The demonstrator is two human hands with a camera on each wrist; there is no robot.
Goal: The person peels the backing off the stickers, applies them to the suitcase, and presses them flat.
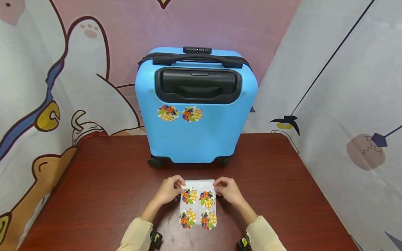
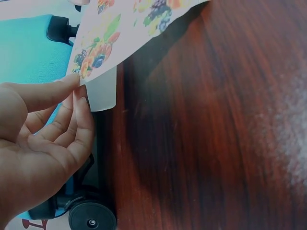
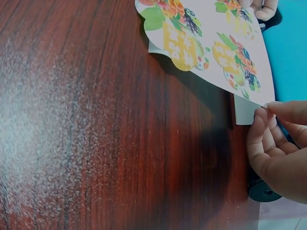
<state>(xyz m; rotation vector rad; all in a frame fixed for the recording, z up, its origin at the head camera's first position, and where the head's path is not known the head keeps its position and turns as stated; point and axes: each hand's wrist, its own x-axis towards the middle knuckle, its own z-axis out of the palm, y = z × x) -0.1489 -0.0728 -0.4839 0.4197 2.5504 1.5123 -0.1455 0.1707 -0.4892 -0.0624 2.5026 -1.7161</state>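
Note:
Both hands hold a white sheet of fruit-print stickers point(image 1: 198, 206) over the table, in front of a blue suitcase point(image 1: 194, 136). My left hand point(image 1: 169, 190) pinches the far left corner between thumb and fingers. At the far right corner, my right hand point(image 1: 228, 191) pinches the sheet the same way. Several round stickers with fruit, leaves and yellow lettering cover its face. Both wrist views show the sheet bent and its near part sloping, with a strip of white paper point(image 2: 101, 91) below its far edge. Two matching stickers point(image 1: 168, 113) are on the suitcase front, under its black handle recess point(image 1: 198, 85).
The suitcase stands upright on black wheels point(image 1: 155, 162) at the back of the dark red-brown wooden table point(image 1: 103, 195). A cartoon-printed cloth point(image 1: 339, 87) hangs behind and around it. Black wrist devices point(image 1: 156, 239) sit at both cream sleeves point(image 1: 136, 235).

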